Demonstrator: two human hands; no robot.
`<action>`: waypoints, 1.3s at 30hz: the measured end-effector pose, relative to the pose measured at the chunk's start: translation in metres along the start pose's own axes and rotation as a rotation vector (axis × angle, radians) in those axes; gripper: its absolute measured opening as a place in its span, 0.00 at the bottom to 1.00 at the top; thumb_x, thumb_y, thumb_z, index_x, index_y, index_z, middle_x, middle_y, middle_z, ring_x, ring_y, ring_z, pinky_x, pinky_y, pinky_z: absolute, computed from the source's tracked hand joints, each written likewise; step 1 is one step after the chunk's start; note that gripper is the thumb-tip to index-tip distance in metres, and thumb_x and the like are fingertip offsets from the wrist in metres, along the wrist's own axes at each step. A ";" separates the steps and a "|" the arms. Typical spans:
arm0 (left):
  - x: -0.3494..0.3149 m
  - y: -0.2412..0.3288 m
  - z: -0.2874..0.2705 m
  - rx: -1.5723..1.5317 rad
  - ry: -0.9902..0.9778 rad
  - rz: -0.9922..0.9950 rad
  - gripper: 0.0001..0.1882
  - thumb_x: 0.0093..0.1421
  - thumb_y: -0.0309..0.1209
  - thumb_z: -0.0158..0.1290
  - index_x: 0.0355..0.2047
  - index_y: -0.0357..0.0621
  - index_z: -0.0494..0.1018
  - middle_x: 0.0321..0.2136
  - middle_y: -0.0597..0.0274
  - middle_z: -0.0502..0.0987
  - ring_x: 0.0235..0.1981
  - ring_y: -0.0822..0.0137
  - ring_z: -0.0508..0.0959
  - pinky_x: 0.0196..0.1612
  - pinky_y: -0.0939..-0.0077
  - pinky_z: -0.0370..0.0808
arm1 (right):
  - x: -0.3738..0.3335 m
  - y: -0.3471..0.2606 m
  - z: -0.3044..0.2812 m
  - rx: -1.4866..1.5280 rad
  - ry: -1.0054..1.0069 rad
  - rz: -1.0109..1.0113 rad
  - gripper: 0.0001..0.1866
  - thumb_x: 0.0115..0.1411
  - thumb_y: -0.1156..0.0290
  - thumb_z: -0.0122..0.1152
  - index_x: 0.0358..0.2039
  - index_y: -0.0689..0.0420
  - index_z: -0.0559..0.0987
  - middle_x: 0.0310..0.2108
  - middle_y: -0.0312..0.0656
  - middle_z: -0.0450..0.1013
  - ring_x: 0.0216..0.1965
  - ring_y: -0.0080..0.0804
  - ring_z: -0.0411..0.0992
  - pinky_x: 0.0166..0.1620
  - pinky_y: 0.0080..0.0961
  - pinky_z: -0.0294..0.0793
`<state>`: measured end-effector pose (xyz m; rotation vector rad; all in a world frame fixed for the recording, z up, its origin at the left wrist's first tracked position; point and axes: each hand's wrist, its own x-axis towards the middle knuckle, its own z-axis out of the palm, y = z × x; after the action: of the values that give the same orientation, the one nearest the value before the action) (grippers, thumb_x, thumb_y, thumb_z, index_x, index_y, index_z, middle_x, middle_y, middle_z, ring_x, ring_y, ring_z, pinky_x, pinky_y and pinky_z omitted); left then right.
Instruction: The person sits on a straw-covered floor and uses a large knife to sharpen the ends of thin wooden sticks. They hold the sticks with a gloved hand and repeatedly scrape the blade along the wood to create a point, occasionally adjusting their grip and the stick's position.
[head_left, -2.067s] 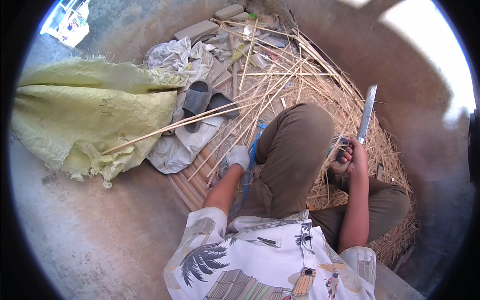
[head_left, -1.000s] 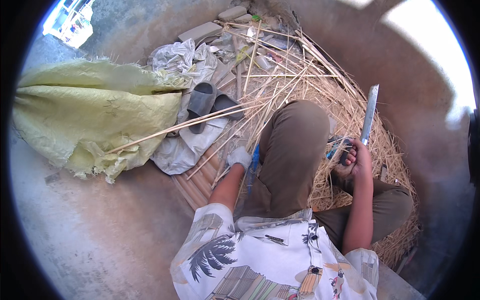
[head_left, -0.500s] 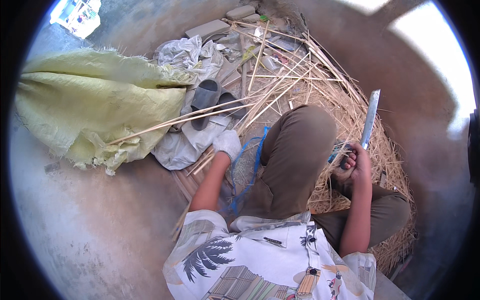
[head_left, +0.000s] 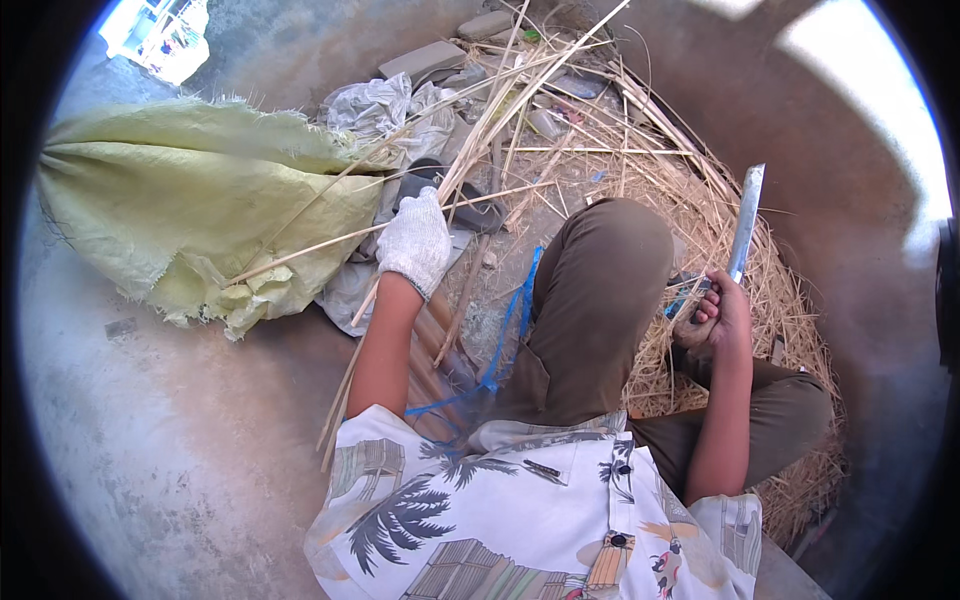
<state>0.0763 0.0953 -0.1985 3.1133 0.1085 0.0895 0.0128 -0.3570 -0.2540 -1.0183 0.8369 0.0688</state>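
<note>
In a white knitted glove, my left hand [head_left: 415, 240] is closed around a bundle of thin split bamboo strips [head_left: 490, 125]. The strips fan out past the fingers toward the far side, and their near ends run back beside my forearm. My bare right hand [head_left: 722, 312] grips the handle of a long knife [head_left: 746, 220], its straight blade pointing up and away beside my right leg. Under and beyond the left hand lie dark slippers [head_left: 480, 212], partly covered. A blue plastic strap [head_left: 525, 298] lies loosely left of my raised knee.
A pale yellow woven sack [head_left: 200, 210] spreads at the left. Shavings and loose strips [head_left: 790, 400] heap up around my right leg. Crumpled white plastic [head_left: 370, 105], a grey block [head_left: 422, 60] and mixed scraps lie at the far side, near the wall [head_left: 700, 80].
My left hand has lifted away from me and slightly left, carrying the bamboo strips, whose far ends now reach farther out. The right hand with the knife has stayed nearly still.
</note>
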 end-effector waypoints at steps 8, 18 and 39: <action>0.002 -0.025 -0.074 0.150 -0.035 0.079 0.10 0.67 0.32 0.46 0.41 0.42 0.75 0.39 0.44 0.82 0.40 0.42 0.84 0.43 0.46 0.80 | -0.004 0.005 0.005 -0.057 0.037 -0.027 0.15 0.61 0.68 0.65 0.24 0.51 0.67 0.13 0.29 0.61 0.10 0.18 0.58 0.12 0.22 0.59; 0.042 -0.083 0.054 0.368 -0.293 -0.244 0.48 0.51 0.55 0.68 0.70 0.55 0.64 0.65 0.51 0.70 0.59 0.45 0.77 0.58 0.45 0.70 | -0.008 0.006 0.011 -0.051 -0.012 0.019 0.14 0.60 0.70 0.65 0.25 0.51 0.67 0.14 0.29 0.60 0.10 0.18 0.58 0.13 0.21 0.59; -0.038 0.020 0.160 0.131 -0.298 0.032 0.51 0.59 0.63 0.58 0.75 0.52 0.55 0.70 0.47 0.61 0.73 0.50 0.56 0.72 0.44 0.50 | -0.012 0.006 0.014 -0.081 -0.014 0.025 0.14 0.60 0.70 0.66 0.25 0.51 0.67 0.15 0.29 0.61 0.11 0.19 0.58 0.13 0.21 0.58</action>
<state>0.0490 0.0686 -0.3602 3.2131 0.0590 -0.3960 0.0099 -0.3393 -0.2476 -1.0824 0.8394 0.1315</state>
